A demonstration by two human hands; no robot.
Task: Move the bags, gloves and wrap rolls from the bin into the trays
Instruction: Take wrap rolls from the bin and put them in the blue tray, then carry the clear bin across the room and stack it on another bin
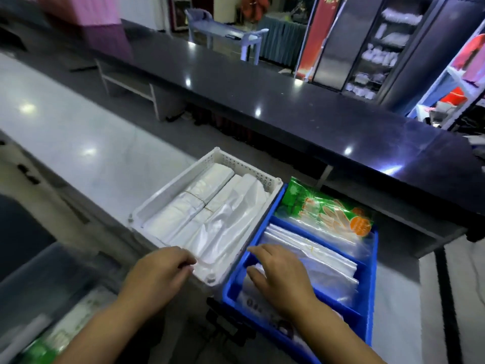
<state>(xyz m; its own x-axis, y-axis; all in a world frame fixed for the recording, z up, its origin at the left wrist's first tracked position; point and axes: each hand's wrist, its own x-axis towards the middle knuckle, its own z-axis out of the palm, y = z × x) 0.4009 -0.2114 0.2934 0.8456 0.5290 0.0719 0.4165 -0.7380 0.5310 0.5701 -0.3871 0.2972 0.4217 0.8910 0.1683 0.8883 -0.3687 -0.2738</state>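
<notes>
A white perforated tray point(246, 168) holds several bundles of white plastic bags point(210, 214) tied with rubber bands. Right of it, a blue divided tray point(367, 285) carries a green and orange glove pack point(328, 208) in its far compartment and clear bags point(315, 256) in the middle one. My left hand point(160, 271) rests at the white tray's near corner, fingers curled on the edge of a white bag. My right hand point(280, 271) lies flat, fingers spread, on a printed pack point(259, 306) in the blue tray's near compartment. A grey bin point(39, 285) sits blurred at lower left.
Both trays stand on a pale counter point(78, 132). A dark raised countertop point(288, 101) runs behind them. Inside the bin lie a green pack point(39, 350) and a pale roll point(29, 329), both blurred. Shelves and a glass cabinet point(375, 48) stand at the far right.
</notes>
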